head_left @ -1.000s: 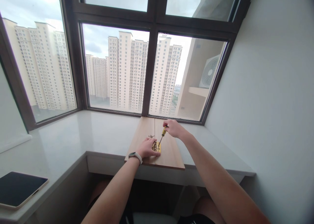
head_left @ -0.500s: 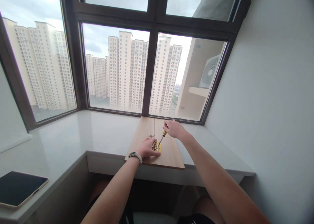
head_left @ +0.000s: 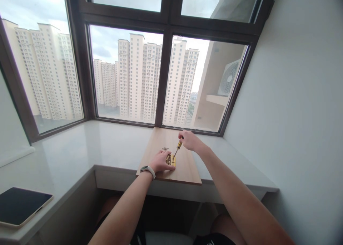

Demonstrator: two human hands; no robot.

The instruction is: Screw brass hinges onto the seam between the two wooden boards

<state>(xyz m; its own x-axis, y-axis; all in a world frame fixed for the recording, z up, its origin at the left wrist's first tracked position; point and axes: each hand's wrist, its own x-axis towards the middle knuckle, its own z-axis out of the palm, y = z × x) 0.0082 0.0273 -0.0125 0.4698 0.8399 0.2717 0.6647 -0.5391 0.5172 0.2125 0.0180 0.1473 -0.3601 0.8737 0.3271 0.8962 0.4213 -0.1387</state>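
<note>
My right hand [head_left: 189, 140] is closed round the handle of a screwdriver [head_left: 179, 145] with a yellow and dark grip. The shaft slants down to the left, and its tip meets a gold-coloured hinge [head_left: 174, 161]. That hinge lies flat across the seam of two pale wooden boards [head_left: 186, 170]. With thumb and fingers at its edges, my left hand [head_left: 160, 161] holds the hinge down and covers its left part. Small screws or fittings on the hinge are too tiny to make out fully. A few loose screws [head_left: 165, 148] lie on the board beyond my left fingers.
Under the boards is a white windowsill counter [head_left: 115, 145], with the boards' near edge overhanging its front. A dark-screened tablet [head_left: 23, 205] lies at the far left. The window frame [head_left: 125, 122] rises behind, and a white wall [head_left: 294, 94] stands to the right.
My right hand and the screwdriver have shifted very slightly. My left hand and the hinge stay in place.
</note>
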